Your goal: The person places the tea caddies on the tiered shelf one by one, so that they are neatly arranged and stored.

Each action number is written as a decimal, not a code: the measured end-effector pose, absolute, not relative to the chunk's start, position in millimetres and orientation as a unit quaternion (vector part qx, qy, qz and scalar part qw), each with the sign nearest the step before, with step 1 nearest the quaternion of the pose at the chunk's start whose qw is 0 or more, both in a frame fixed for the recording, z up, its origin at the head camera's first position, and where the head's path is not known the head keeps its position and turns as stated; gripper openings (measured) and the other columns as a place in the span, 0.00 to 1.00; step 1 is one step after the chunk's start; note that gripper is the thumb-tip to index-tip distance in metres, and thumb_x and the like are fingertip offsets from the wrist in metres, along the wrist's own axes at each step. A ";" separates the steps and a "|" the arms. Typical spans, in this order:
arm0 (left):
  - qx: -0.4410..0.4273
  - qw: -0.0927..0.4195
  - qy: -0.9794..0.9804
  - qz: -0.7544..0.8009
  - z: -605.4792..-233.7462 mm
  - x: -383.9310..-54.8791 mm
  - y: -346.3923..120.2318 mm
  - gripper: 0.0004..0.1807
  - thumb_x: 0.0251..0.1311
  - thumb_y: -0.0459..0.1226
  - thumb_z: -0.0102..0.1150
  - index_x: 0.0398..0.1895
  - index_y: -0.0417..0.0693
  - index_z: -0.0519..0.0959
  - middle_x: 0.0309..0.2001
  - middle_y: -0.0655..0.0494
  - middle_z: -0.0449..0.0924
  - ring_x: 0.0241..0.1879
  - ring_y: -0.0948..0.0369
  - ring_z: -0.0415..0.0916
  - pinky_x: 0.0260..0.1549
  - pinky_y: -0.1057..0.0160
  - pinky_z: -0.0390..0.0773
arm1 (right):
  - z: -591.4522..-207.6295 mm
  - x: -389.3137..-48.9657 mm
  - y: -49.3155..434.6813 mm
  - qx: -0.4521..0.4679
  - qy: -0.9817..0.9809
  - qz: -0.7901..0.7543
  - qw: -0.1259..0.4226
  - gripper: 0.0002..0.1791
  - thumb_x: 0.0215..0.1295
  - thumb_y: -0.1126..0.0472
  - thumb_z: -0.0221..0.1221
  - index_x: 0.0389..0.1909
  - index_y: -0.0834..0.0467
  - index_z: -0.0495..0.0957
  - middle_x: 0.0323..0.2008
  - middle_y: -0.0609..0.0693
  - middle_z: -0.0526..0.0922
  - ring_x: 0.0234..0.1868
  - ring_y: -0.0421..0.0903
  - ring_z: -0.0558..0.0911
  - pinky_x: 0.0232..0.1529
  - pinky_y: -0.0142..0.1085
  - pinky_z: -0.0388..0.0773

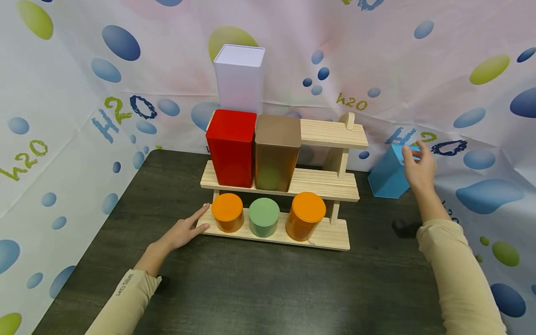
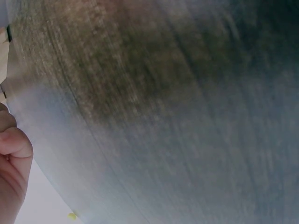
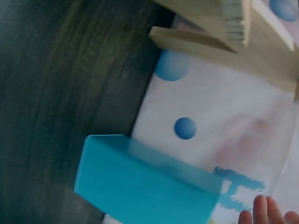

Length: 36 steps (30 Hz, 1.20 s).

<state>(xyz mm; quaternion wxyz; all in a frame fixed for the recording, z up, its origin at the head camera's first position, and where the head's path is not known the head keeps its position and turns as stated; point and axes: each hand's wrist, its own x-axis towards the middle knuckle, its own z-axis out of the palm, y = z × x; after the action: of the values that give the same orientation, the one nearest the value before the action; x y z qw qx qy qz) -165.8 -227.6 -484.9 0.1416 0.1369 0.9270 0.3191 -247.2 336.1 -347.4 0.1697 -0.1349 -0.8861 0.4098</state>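
A three-tier wooden shelf stands on the dark table. My left hand holds the left end of its lowest board, thumb and index finger on either side of the corner. Only part of that hand shows in the left wrist view. At the right, my right hand is at the top of a blue rectangular canister, fingers parted. In the right wrist view, its fingertips appear beside the canister, apart from it. The canister stands upright on the table, right of the shelf.
The lowest board bears an orange round jar, a green one and a taller orange one. A red canister and a brown canister stand on the middle board, a white canister on top. Patterned sheeting hangs behind.
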 end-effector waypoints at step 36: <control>0.132 0.146 0.926 0.323 -484.9 -164.7 -227.3 0.37 0.65 0.53 0.44 0.72 0.53 0.46 0.69 0.41 0.49 0.49 0.42 0.72 0.50 0.40 0.65 | -394.3 -240.2 361.7 -0.177 -0.898 0.400 0.057 0.40 0.65 0.43 0.46 0.67 0.66 0.47 0.65 0.71 0.37 0.65 0.69 0.42 0.59 0.64 0.48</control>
<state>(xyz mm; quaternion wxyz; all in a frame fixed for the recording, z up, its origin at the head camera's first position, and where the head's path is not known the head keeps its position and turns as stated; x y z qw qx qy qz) -164.7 -227.3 -484.9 0.1455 0.1317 0.9258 0.3232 -240.2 361.7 -394.3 0.0567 -0.1771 -0.8976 0.3996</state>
